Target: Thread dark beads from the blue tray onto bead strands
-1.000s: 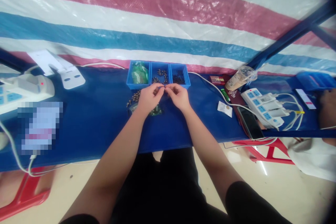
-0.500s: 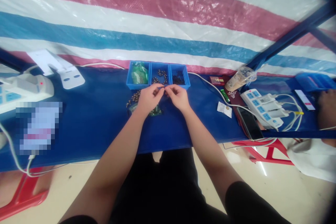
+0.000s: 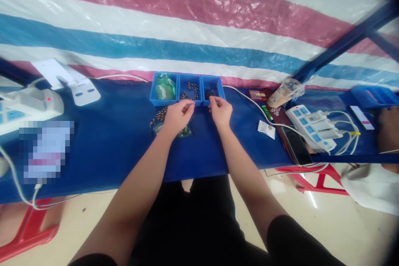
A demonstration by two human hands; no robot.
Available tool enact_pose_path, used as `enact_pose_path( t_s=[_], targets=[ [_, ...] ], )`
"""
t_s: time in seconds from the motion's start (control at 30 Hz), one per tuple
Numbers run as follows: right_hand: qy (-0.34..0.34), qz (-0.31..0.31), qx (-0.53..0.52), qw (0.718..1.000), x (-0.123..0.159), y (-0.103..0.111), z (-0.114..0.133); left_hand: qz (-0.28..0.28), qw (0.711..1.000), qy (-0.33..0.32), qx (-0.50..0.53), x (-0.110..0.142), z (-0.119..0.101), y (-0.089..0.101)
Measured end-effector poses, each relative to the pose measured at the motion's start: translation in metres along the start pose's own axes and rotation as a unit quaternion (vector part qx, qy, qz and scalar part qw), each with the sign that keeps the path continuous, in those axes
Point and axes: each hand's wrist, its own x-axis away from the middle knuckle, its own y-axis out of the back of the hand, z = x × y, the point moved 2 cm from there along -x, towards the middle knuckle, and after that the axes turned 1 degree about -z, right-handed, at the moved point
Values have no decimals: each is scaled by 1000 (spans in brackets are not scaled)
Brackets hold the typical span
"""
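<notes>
My left hand (image 3: 178,115) is closed in a pinch in front of the middle blue bin (image 3: 190,102); what sits between its thumb and forefinger is too small to make out. At the front rim of the right blue bin (image 3: 204,102), which holds small dark parts (image 3: 212,91), my right hand (image 3: 221,111) has its fingers loosely bent and apart, with nothing visible in them. Small brownish metallic parts (image 3: 190,86) lie in the middle bin. Similar loose parts (image 3: 161,115) and a clear plastic bag (image 3: 186,131) lie beside and partly under my left hand.
The left blue bin (image 3: 160,102) contains a green plastic bag (image 3: 166,87). To the right are a drink cup (image 3: 283,93), a small white packet (image 3: 266,129), a power strip (image 3: 310,129) and a phone (image 3: 297,146). A white stand (image 3: 85,91) is at left. Another person's hand (image 3: 389,129) is far right.
My right hand has parted from my left and moved right, to the front of the right bin. My left hand has stayed nearly in place, still pinched.
</notes>
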Motion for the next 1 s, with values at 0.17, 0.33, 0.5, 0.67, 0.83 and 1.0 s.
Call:
enact_pose_path(
  t_s=[0.17,0.33,0.5,0.67,0.83,1.0],
  targets=[
    [-10,-6,15,1000,0,0,-2,-2,1000,-4,-4,0,1,0],
    [-20,8,2,1000,0,0,0,-3,1000,-2,-2,0,1,1],
    [-29,12,-13,999,0,-2,1,-5,1000,-1,-5,0,0,2],
    [18,171,-43,984,8,-6,12,-6,1000,-6,-12,0,-1,4],
    [60,464,23,884,21,0,24,-8,1000,-2,-15,0,-2,5],
    [150,512,59,843,24,7,28,-8,1000,-3,-8,0,-2,4]
  ],
)
